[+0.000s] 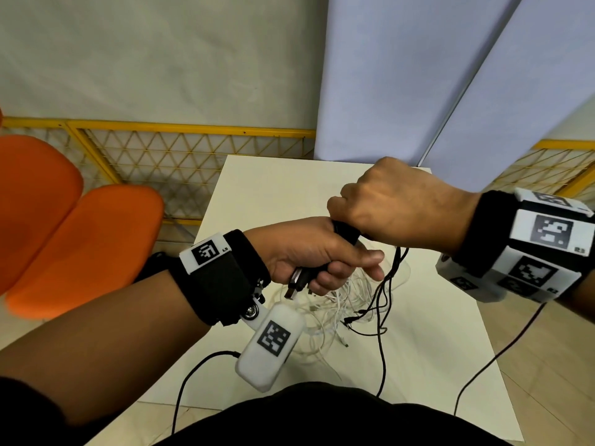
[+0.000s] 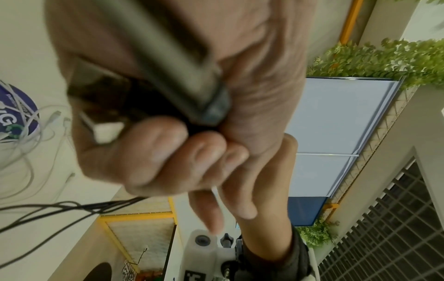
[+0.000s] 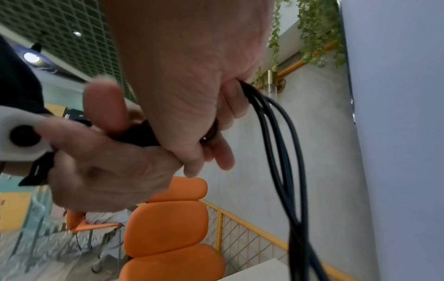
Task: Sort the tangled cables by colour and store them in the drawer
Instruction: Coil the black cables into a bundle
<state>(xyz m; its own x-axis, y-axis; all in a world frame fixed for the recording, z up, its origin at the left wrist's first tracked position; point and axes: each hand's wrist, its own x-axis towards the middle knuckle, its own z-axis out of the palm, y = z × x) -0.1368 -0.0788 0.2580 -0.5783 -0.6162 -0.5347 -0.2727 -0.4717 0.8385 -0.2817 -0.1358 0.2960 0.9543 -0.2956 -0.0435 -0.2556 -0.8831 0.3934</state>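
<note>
Head view: left hand fisted round a bundle of black cables, USB plug poking out below the fingers. Right hand clenched on the same bundle just above. White cables tangled on the white table.

Left wrist view: fingers curled round blurred black plugs.

Right wrist view: black cable strands hang from the closed right fist.

Black cables bunched, lifted, strands hanging to the table; white cables tangled beneath.
</note>
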